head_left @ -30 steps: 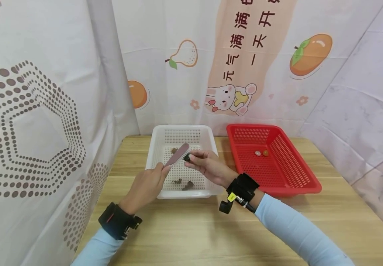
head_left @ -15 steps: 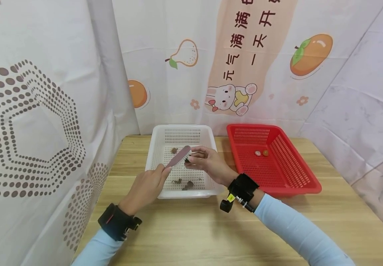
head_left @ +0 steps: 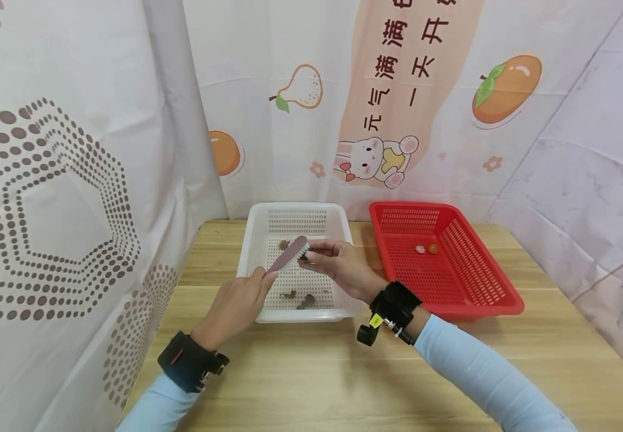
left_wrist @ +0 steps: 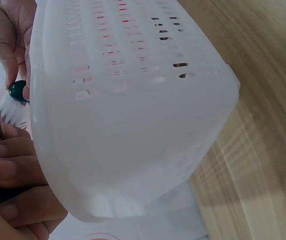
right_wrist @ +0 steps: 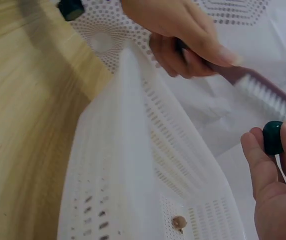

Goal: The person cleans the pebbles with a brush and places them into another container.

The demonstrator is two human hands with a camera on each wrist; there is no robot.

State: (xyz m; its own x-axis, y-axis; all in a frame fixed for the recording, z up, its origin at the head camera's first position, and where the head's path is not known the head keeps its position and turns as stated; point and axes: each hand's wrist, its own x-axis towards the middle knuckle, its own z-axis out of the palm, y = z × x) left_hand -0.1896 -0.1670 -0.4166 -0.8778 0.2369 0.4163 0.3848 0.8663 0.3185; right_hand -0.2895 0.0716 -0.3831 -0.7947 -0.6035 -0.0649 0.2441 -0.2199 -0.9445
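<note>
My left hand grips the handle of a mauve brush with white bristles. Between thumb and fingers, my right hand pinches a small, smooth, dark green stone. The bristles are right at the stone; contact between them is hard to tell. Both hands are above the white basket. Several brown, dirt-like lumps lie on its floor, among them one lump near the front. In the left wrist view, the green stone shows past the basket's rim, and the brush handle is mostly hidden by fingers.
To the right stands a red basket holding a whitish stone and a yellowish-brown stone. Both baskets sit on a wooden table. Printed curtains hang behind and at the sides.
The brush head has shifted slightly back and forth against the green stone, its bristles turning more into sight again. The right fingers have adjusted a little; baskets and their contents stay put.
</note>
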